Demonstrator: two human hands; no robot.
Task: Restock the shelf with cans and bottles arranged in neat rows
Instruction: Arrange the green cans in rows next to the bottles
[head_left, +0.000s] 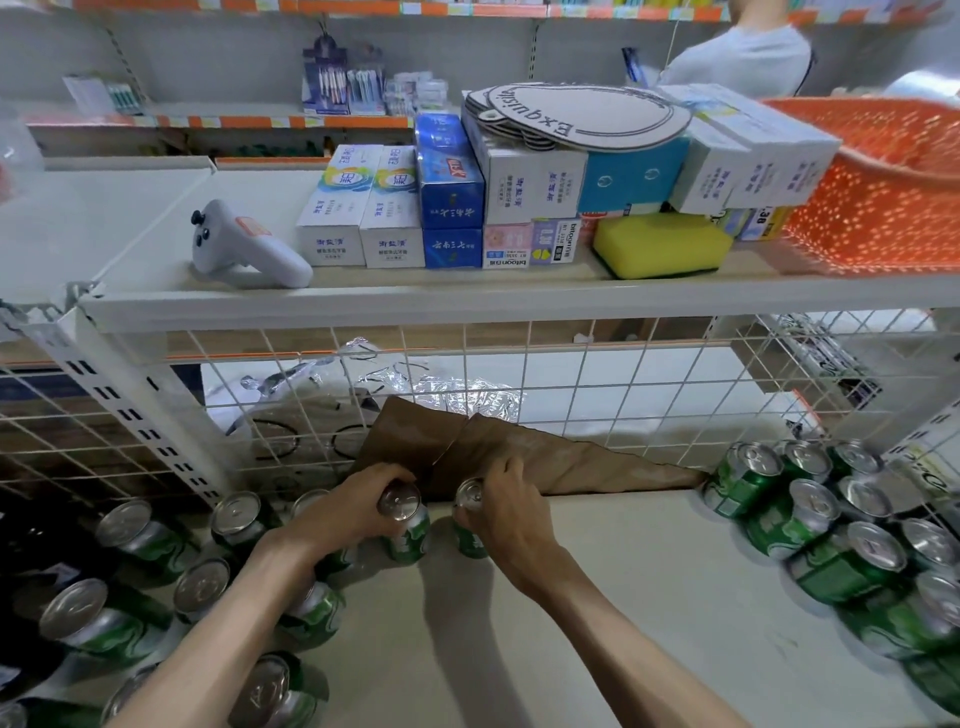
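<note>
- Left hand (348, 514) is wrapped round the top of a green can (410, 535), fingers curled over the rim. The can stands upright on the lower shelf (597, 597).
- Right hand (511, 514) has the same sort of grip on a second green can (470, 540), also upright, just beside the first with a small gap between them.
- Both held cans are near the back of the shelf, right in front of a crumpled brown paper sheet (545, 460) that leans on the wire mesh back (597, 374).
- Left bunch of cans (130, 571): same green cans, upright, in loose rows running from the mesh toward the front, partly under the left forearm.
- Right bunch of cans (831, 530): packed tighter, touching each other, tucked into the right corner by the mesh.
- Behind the mesh there's some crinkly clear plastic wrap (431, 387).
- Upper shelf (363, 301) has a white handheld controller (244, 244) lying on its side, then stacked toothpaste boxes (363, 208), a yellow sponge (662, 244), and an orange basket (883, 182) at the right end.
- Top right, a person in a light shirt (743, 57), mostly cut off.
</note>
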